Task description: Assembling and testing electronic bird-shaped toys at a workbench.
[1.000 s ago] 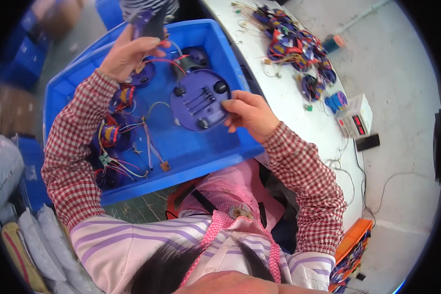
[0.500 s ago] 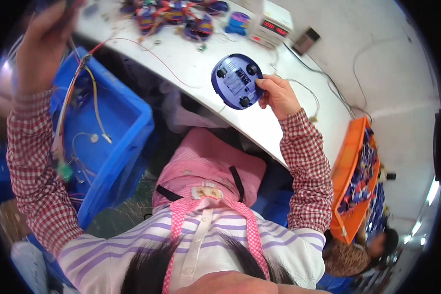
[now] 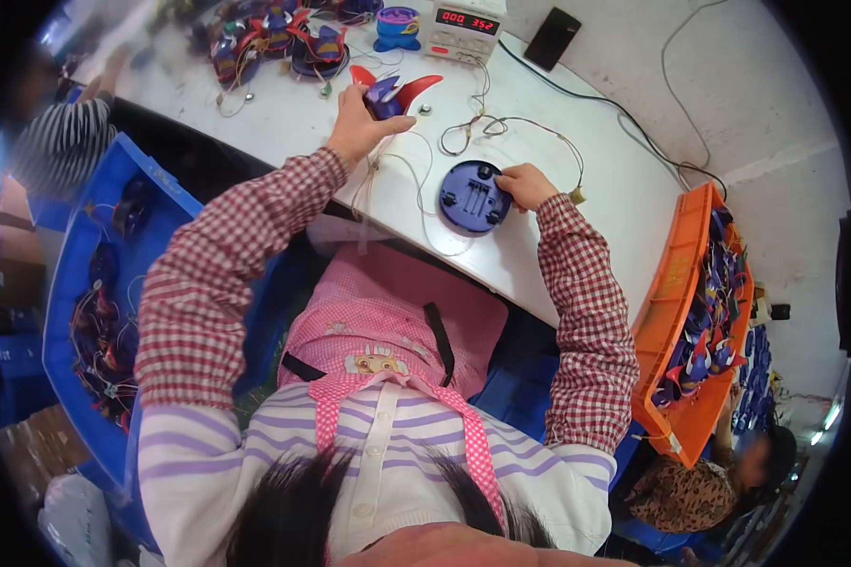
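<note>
At eleven o'clock, the left hand (image 3: pixel 356 129) gripped a red-and-purple part (image 3: pixel 384 98) — and at one o'clock, the right hand (image 3: pixel 530 187) pinched a purple disc (image 3: pixel 473 197) by its edge, the table (image 3: pixel 515 253) under it.

The hands (image 3: pixel 355 127) (image 3: pixel 528 186) have moved from the blue bin (image 3: pixel 59 302) to the white table (image 3: pixel 520 250), bringing the purple disc (image 3: pixel 468 212).
</note>
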Motion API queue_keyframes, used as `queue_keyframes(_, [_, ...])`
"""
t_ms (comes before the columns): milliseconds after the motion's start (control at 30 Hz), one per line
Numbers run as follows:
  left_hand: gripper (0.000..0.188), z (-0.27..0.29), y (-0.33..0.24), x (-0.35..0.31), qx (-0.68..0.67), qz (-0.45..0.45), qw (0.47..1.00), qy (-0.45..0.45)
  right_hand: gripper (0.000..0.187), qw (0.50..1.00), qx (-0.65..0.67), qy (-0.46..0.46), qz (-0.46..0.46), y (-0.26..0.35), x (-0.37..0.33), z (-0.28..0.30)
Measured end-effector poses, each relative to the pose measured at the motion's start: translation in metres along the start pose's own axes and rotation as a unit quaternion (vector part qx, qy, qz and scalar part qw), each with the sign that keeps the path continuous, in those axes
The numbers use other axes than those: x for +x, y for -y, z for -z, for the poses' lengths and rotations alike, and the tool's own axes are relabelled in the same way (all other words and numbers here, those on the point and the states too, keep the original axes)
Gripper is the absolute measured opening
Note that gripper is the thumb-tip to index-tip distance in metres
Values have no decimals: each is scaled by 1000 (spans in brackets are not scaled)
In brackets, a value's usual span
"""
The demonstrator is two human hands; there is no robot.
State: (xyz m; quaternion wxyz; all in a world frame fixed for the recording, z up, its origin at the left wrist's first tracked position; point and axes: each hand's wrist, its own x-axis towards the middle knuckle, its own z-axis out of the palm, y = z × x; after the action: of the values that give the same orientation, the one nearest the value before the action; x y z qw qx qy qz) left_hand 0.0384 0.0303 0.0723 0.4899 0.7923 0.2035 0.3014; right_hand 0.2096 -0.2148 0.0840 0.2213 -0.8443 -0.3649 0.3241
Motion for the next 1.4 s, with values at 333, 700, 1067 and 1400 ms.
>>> queue_keyframes(333, [75,-17,47,7,268,59,961,-46,26,947,-65,-310,53,-4,-50,-25])
queue_keyframes(700, [31,-50,-43,-50,119,-151,979,67,50,892,81,-446,-1,-53,-72,-7])
queue_keyframes(1067, [25,-115,-6,-37,215,-30,956,199,18,847,379,-343,145,19,-61,-32])
queue_keyframes(1400, [22,-120,1,-49,178,-74,975,113,22,899,90,-379,200,9,-53,-64])
